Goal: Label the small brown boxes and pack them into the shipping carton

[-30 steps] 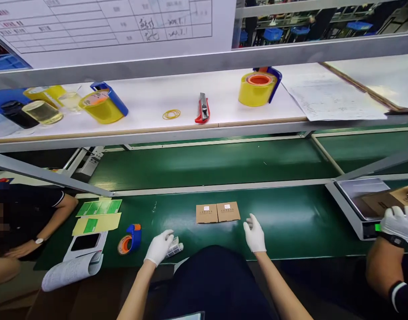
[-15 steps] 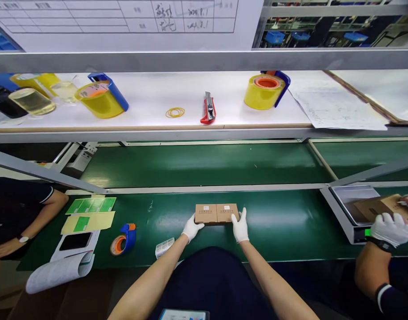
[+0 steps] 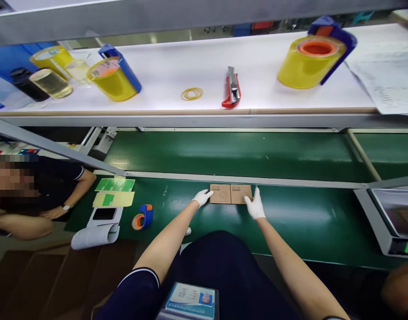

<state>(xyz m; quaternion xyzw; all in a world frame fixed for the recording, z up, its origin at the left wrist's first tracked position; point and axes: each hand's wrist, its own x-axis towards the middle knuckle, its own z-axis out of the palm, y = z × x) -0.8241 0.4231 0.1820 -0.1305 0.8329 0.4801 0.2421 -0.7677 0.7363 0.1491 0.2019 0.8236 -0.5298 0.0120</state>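
Observation:
Two small brown cardboard boxes [image 3: 220,194] lie side by side, end against end, near the far edge of the green work surface. My left hand [image 3: 203,198], in a white glove, grips the left end of the pair. At the opposite end my gloved right hand [image 3: 255,205] clasps the other box [image 3: 240,194], its thumb on the near face and a finger pointing up past the corner. Printed lettering shows on both faces. A small white item [image 3: 188,231] is mostly hidden behind my left forearm.
A blue tape dispenser [image 3: 143,217], a phone [image 3: 104,214] and green-label sheets [image 3: 113,198] lie to the left, beside a seated person. A scale [image 3: 387,222] stands at right. On the shelf above are a red utility knife [image 3: 232,89], rubber bands [image 3: 191,93] and yellow tape rolls [image 3: 311,62].
The boxes have been turned, so a lettered face without white labels shows now. Both hands moved with them toward the far edge. The view shifted, and the co-worker's gloved hand at right left it.

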